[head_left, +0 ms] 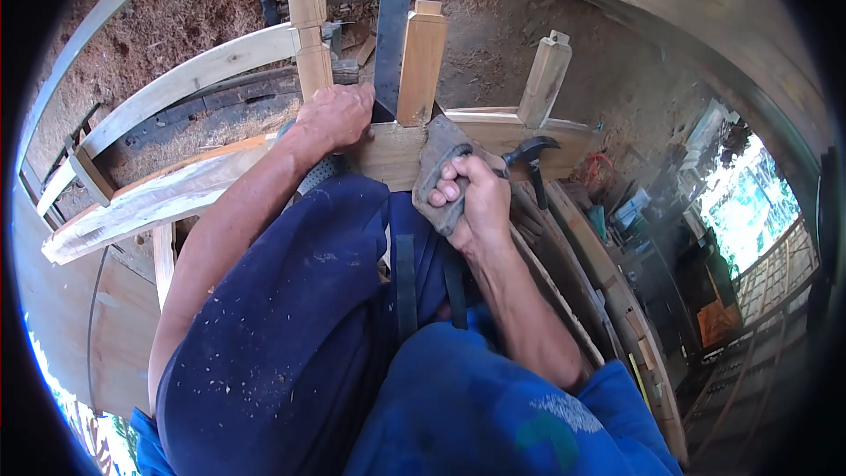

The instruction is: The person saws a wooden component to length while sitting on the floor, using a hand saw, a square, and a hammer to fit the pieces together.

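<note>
My right hand (476, 198) is wrapped round the worn wooden handle (436, 152) of a handsaw. The saw's long blue-grey blade (396, 18) runs away from me and is partly hidden by a short upright wooden post (421, 66) with a small tenon on its end. That post meets a pale wooden beam (379, 159) lying across in front of my knees. My left hand (339, 116), fingers curled, is closed over the beam just left of the blade; its fingertips are hidden. A black claw hammer (531, 150) rests by the beam, right of my right hand.
Another tenoned post (545, 79) rises from the beam at the right. A taller post (307, 18) and curved wooden rails (198, 75) stand to the left. Shavings cover the ground (220, 0) beyond. Long planks (608, 291) lie along my right side.
</note>
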The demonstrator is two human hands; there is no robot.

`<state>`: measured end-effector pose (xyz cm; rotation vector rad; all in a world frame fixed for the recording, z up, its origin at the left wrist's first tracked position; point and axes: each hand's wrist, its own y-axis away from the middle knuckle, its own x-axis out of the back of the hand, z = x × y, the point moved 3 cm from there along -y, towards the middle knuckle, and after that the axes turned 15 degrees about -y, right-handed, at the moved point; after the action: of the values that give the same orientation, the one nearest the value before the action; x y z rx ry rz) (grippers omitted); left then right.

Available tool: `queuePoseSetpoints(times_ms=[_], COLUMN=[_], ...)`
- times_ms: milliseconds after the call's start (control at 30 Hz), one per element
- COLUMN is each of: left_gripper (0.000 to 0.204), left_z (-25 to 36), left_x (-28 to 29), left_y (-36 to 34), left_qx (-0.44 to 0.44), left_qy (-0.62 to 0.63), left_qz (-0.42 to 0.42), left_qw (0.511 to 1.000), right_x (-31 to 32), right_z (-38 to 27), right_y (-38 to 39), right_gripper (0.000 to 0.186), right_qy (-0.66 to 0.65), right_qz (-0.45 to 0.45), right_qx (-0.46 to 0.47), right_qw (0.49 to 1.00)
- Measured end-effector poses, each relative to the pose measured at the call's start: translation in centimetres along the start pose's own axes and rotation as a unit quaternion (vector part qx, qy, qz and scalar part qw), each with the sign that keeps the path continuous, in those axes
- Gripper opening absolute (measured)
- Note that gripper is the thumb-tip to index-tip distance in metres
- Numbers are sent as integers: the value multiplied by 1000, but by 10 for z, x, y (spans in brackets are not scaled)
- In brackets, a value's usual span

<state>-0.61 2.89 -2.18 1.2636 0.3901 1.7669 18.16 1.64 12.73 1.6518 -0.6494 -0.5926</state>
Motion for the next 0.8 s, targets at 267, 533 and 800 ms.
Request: queuePoseSetpoints(times_ms=[267, 533, 800], left_gripper=[35, 21, 20], left_z=[5, 13, 2], left_x=[12, 22, 18], left_y=[3, 7, 5], left_qx=[4, 17, 8], left_qy=[0, -28, -19], left_qz=[0, -26, -9], left_qw=[1000, 999, 1000], right_x=[1, -1, 4], right_z=[5, 3, -1], right_y=[19, 55, 67], right_gripper=[14, 10, 11], right_qy=[30, 17, 0], right_qz=[34, 40, 11], right_qx=[17, 28, -4], right_qw=[999, 999, 1000])
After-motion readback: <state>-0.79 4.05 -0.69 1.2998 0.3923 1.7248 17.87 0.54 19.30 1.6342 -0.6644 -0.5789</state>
